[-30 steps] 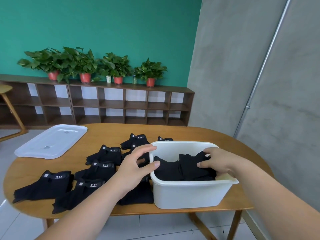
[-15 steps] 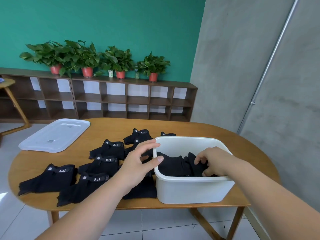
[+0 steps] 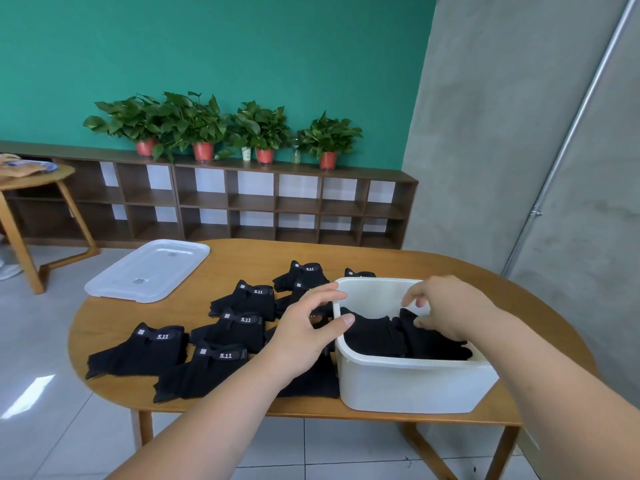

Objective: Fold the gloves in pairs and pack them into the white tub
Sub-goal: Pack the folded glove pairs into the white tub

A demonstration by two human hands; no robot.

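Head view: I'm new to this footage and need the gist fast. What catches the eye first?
A white tub sits near the right end of the wooden table, black gloves packed inside and the right hand over them. To its left lie labelled gloves in a spread, the left hand open beside the tub's rim.

View: one wide-angle camera, worn on the person's head.
Vantage: above the near edge of the wooden surface (image 3: 225, 268).
Facing: forward and down, across the surface towards the cubby shelf (image 3: 298, 202) and green wall (image 3: 207, 46).
Nearness: close; the left forearm (image 3: 214, 410) and right forearm (image 3: 554, 393) enter from the bottom edge, with the white tub (image 3: 408, 386) lower right.
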